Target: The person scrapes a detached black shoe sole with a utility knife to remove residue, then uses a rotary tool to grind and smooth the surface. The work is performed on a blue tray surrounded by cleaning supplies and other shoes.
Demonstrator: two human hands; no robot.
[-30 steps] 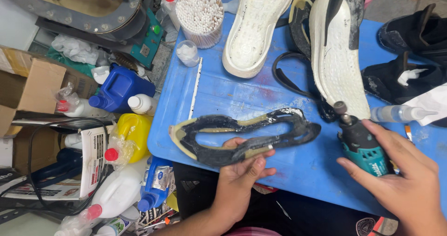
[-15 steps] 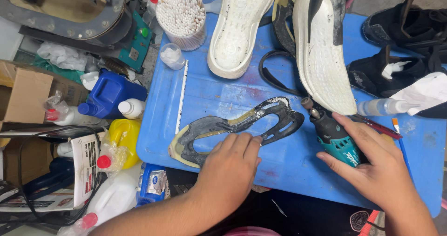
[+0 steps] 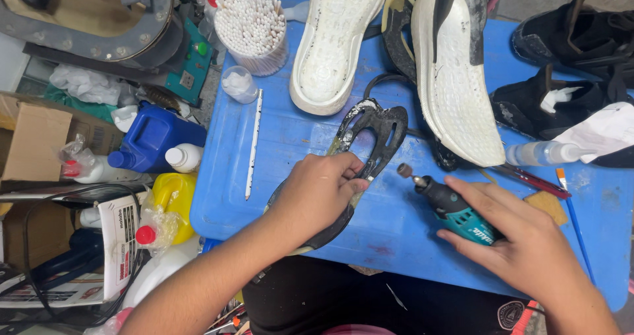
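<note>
Black outsole piece (image 3: 373, 133) lies on the blue bench (image 3: 290, 150), running from near the centre toward the near edge, its far end curved and smeared with pale glue residue. Left hand (image 3: 316, 193) presses down on its middle, fingers (image 3: 347, 170) curled over the edge and clenched on the piece. Right hand (image 3: 528, 246) grasps a teal and black rotary tool (image 3: 452, 209), fingers wrapped around its body; the small grinding bit (image 3: 404, 170) points far-left and sits just beside the outsole piece, whether touching it cannot be told.

Far from the hands, a white midsole (image 3: 333, 41) lies sole-up, and to its right a second white sole with black trim (image 3: 459, 71) lies beside it. A cup of cotton swabs (image 3: 251, 28) stands at the far left corner of the bench, with a small clear jar (image 3: 239, 84) near it and a thin white stick (image 3: 251, 143) lying lengthwise. A clear squeeze bottle (image 3: 545, 153) lies at the right, near black shoe uppers (image 3: 568, 64). Left of the bench stand a blue jug (image 3: 155, 137) and a yellow bottle (image 3: 173, 199).
</note>
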